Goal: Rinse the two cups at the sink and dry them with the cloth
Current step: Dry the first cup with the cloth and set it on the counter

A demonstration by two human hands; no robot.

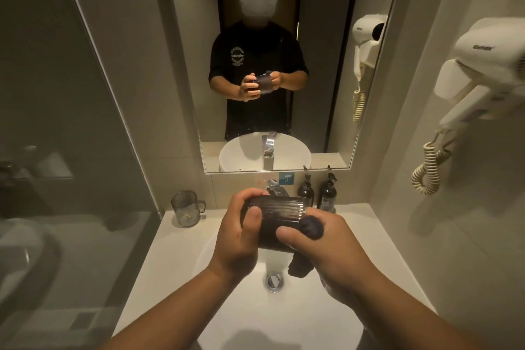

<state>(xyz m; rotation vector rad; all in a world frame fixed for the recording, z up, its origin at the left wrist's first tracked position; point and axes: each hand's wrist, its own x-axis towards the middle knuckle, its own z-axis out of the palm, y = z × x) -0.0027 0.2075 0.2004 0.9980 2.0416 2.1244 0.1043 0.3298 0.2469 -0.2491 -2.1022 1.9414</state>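
**Ribbed cup getting a wipe over the basin**

Dark ribbed cup (pixel 277 219) held up above the round white sink (pixel 233 307), tipped on its side with the open end toward the right. Translucent, smoky plastic by the look of it, with vertical ridges all around the wall. Left hand (pixel 241 239) wrapped round the base end, fingers curled over the top and thumb pressed flat on the near side. Right hand (pixel 321 253) bunched around a dark blue cloth (pixel 312 229), thumb pressing on the cup wall near the rim, a soft wad of fabric poking out by the cup's mouth and a limp tail hanging down under the hand. Can't tell how far the cloth goes inside.

Second cup (pixel 186 209) parked upright on the pale counter (pixel 170 236) to the left, well apart from the hands: clear grey, smooth-walled, with a handle. Shiny chrome drain (pixel 273 281) down in the bowl, angular chrome tap (pixel 277 189) just behind the cup, two dark pump bottles (pixel 326 194) beside it.
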